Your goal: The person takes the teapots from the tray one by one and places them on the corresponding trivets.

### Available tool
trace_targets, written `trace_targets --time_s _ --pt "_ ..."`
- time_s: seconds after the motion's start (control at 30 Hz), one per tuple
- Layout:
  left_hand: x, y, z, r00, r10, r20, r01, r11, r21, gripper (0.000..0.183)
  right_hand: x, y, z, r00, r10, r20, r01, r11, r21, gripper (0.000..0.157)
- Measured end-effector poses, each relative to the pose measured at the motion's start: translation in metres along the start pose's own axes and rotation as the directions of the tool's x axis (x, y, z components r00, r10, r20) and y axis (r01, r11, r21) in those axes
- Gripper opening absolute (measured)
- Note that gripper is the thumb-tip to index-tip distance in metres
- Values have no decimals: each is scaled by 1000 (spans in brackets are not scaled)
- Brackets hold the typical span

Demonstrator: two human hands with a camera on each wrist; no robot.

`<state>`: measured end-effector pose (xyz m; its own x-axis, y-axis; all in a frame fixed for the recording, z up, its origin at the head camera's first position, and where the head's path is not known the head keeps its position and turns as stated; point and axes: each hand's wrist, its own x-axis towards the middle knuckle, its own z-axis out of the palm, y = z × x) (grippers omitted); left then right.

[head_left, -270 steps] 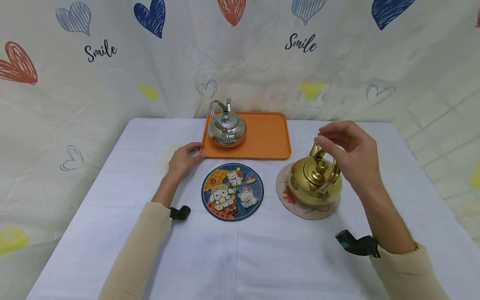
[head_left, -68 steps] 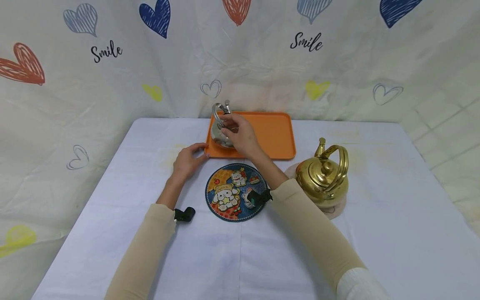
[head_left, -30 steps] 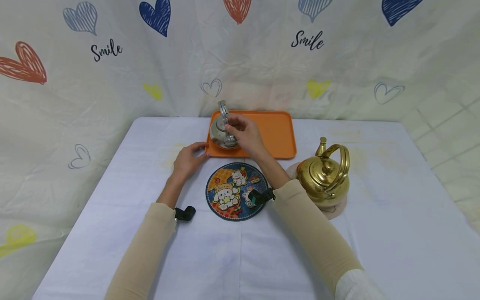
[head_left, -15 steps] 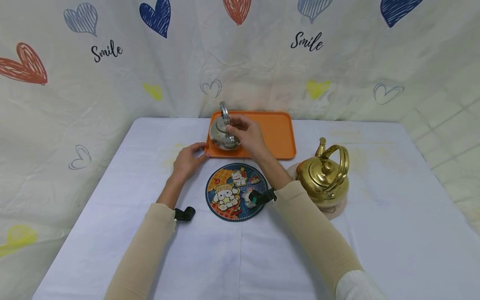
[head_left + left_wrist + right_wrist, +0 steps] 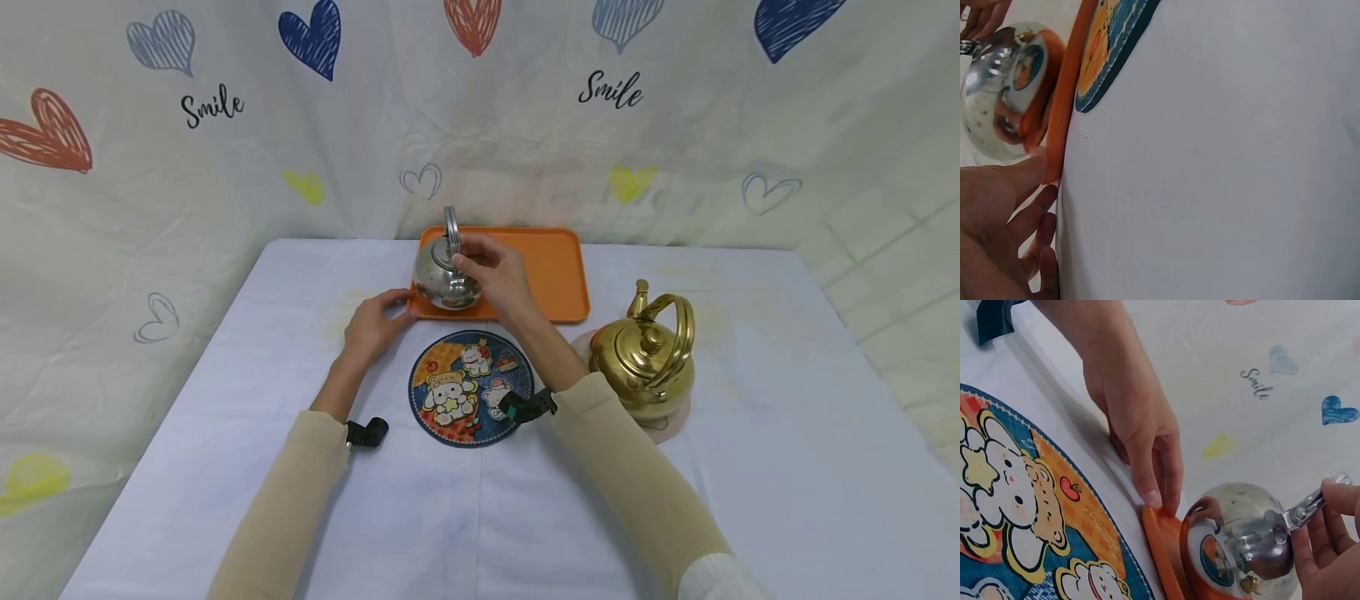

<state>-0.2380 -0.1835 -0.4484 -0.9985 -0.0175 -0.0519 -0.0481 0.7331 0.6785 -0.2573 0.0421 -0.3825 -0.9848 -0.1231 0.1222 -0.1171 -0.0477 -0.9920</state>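
Note:
A shiny silver teapot (image 5: 433, 279) is over the left part of an orange tray (image 5: 553, 275), its lidded top facing up. My right hand (image 5: 501, 279) reaches in from the right and grips the teapot's arched handle (image 5: 1307, 508) between thumb and fingers. At the tray's near left corner, my left hand (image 5: 371, 325) pinches the rim, with the thumb (image 5: 1034, 165) on it and the fingertips at its outer side. In the right wrist view the pot's metal mirrors the round mat and the left hand.
In front of the tray lies a round mat (image 5: 442, 429) with cartoon animals, partly under the right wrist's camera. To the right, a gold teapot (image 5: 637, 375) stands on a pale round mat (image 5: 667, 429). A hanging sheet (image 5: 510, 125) with printed hearts backs the white-covered table (image 5: 420, 517).
My right hand has left the gold teapot for the silver one's handle. The silver teapot has turned, its spout swinging from the back, and shifted slightly nearer. My left hand stays on the tray corner.

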Motion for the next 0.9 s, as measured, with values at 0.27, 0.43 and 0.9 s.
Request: trace_targets --time_s 0.27,0.43,0.9 --pt "-1 0 -1 1000 13 4 -13 1000 8 49 -9 -8 -1 999 -33 10 33 999 34 32" --pt "-1 0 -1 1000 9 8 -9 1000 16 48 -15 -12 -2 998 -54 22 53 998 42 33" --pt "-1 -2 0 1000 10 -5 -10 1000 19 47 -31 -20 -6 997 -77 13 76 995 61 33"
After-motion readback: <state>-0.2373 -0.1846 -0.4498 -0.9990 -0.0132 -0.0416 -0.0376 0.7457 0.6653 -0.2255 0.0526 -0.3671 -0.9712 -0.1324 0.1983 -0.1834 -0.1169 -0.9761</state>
